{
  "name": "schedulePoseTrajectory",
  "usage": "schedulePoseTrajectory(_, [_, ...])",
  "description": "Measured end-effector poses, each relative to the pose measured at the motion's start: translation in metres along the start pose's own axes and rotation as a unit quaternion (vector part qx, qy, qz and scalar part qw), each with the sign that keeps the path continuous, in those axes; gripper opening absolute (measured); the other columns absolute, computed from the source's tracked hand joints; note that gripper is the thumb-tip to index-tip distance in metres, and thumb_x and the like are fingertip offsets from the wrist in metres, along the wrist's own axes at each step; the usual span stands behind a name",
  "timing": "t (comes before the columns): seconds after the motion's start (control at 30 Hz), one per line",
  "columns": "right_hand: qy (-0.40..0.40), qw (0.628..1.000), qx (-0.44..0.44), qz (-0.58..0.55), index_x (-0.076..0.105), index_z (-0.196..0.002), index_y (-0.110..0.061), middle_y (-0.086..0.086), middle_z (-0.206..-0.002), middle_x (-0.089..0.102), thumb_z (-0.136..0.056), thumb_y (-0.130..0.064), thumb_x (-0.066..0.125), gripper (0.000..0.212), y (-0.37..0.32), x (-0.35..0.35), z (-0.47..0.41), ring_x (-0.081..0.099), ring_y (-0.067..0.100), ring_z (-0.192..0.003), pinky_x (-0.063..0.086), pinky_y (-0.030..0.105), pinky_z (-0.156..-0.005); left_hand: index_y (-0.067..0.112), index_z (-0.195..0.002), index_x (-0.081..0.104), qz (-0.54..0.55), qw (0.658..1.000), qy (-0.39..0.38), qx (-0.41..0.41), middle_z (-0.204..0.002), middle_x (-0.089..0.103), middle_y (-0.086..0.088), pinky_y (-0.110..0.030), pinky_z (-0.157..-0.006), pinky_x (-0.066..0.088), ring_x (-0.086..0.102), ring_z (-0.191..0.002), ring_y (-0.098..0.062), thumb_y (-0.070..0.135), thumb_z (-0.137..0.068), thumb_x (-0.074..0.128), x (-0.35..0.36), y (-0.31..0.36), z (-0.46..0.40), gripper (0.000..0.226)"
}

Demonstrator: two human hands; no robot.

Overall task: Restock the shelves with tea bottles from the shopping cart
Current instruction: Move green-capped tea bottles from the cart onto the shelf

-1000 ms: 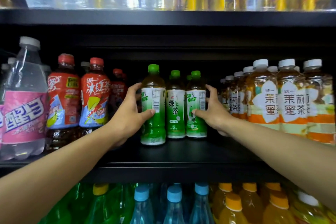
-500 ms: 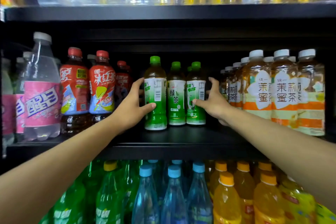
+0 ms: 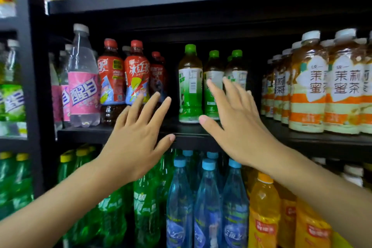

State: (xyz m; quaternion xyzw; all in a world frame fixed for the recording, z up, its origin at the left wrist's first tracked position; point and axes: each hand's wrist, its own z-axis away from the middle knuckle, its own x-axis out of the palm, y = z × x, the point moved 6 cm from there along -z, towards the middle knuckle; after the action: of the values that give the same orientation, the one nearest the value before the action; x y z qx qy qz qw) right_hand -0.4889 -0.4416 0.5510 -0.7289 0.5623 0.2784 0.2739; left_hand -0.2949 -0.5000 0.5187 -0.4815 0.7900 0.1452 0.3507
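Black shelf [image 3: 124,134] spans frame; jasmine tea bottles [image 3: 308,86] fill right end, red iced-tea bottles [image 3: 136,74] and pink-label bottle [image 3: 83,86] at left; three green tea bottles [image 3: 190,86] upright at middle of shelf; left hand [image 3: 134,137] fingers spread, holding nothing, before red bottles; right hand [image 3: 239,123] fingers spread, holding nothing, before green tea bottles

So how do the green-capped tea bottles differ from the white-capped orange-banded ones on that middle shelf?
The green-capped tea bottles have green-and-white labels; the white-capped orange-banded bottles have white-and-orange labels and look broader. The green ones stand centre shelf, the white-capped ones at right. Both stand upright, untouched.
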Motion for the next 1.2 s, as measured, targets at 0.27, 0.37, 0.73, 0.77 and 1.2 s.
schedulePoseTrajectory(0.27, [-0.053, 0.994, -0.089, 0.032, -0.001, -0.161, -0.039, 0.003, -0.170, -0.009, -0.094, -0.066, 0.017, 0.074, -0.062, 0.074, 0.075, -0.007, 0.030, -0.157, -0.003, 0.060, -0.124, 0.027, -0.163, 0.014, -0.090, 0.992, -0.074, -0.049, -0.170, 0.020, -0.004, -0.056, -0.121, 0.023, 0.015, -0.156, -0.035, 0.064, -0.096, 0.029, 0.019, -0.001, 0.101, 0.077])
schedulePoseTrajectory(0.37, [-0.099, 0.990, -0.098, -0.026, -0.003, -0.161, -0.040, 0.000, -0.170, -0.012, -0.093, -0.068, 0.012, 0.075, -0.079, 0.110, 0.104, -0.010, 0.029, -0.157, -0.006, 0.058, -0.124, 0.028, -0.163, 0.011, -0.106, 0.986, -0.106, -0.068, -0.170, 0.018, -0.004, -0.054, -0.123, 0.020, 0.013, -0.157, -0.035, 0.064, -0.099, 0.026, 0.028, 0.000, 0.144, 0.076])
schedulePoseTrajectory(0.73, [-0.269, 0.944, -0.107, -0.156, -0.018, -0.156, -0.044, -0.006, -0.165, -0.030, -0.084, -0.070, -0.003, 0.078, -0.124, 0.221, 0.206, -0.021, 0.025, -0.154, -0.008, 0.057, -0.124, 0.044, -0.156, -0.023, -0.068, 0.926, -0.226, -0.294, -0.168, -0.019, 0.011, -0.045, -0.125, -0.004, -0.027, -0.153, -0.019, 0.074, -0.093, 0.003, 0.055, -0.006, 0.322, 0.074])
schedulePoseTrajectory(0.77, [-0.281, 0.940, -0.112, -0.156, -0.018, -0.156, -0.043, -0.005, -0.165, -0.028, -0.085, -0.070, -0.003, 0.078, -0.127, 0.230, 0.215, -0.019, 0.026, -0.155, -0.007, 0.058, -0.124, 0.043, -0.158, -0.017, -0.074, 0.913, -0.245, -0.317, -0.169, -0.015, 0.010, -0.048, -0.125, 0.001, -0.022, -0.155, -0.021, 0.074, -0.093, 0.005, 0.057, -0.008, 0.338, 0.075])
schedulePoseTrajectory(1.2, [-0.388, 0.878, -0.220, -0.174, -0.004, -0.162, -0.035, 0.005, -0.170, -0.010, -0.096, -0.067, 0.015, 0.076, -0.221, 0.294, 0.325, -0.005, 0.032, -0.155, -0.001, 0.061, -0.122, 0.046, -0.146, -0.033, -0.111, 0.767, -0.331, -0.538, -0.167, -0.021, 0.007, -0.048, -0.126, -0.007, -0.023, -0.154, -0.027, 0.077, -0.079, -0.013, 0.023, -0.001, 0.539, 0.077])
